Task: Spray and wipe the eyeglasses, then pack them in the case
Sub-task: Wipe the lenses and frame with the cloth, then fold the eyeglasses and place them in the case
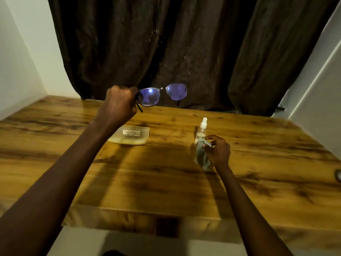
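The left hand (118, 103), fingers closed tight on 1 end of the eyeglasses (162, 94), holds them up at 12 o'clock, lenses free for wiping. The right hand (219, 152) at 4 o'clock grips the cloth (202, 157) beside the spray bottle (202, 129). The case (131, 135) lies at its 9 o'clock.

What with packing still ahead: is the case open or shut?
Shut: the case lies flat on the table, label up, no lid raised; the left hand holds the eyeglasses in the air.
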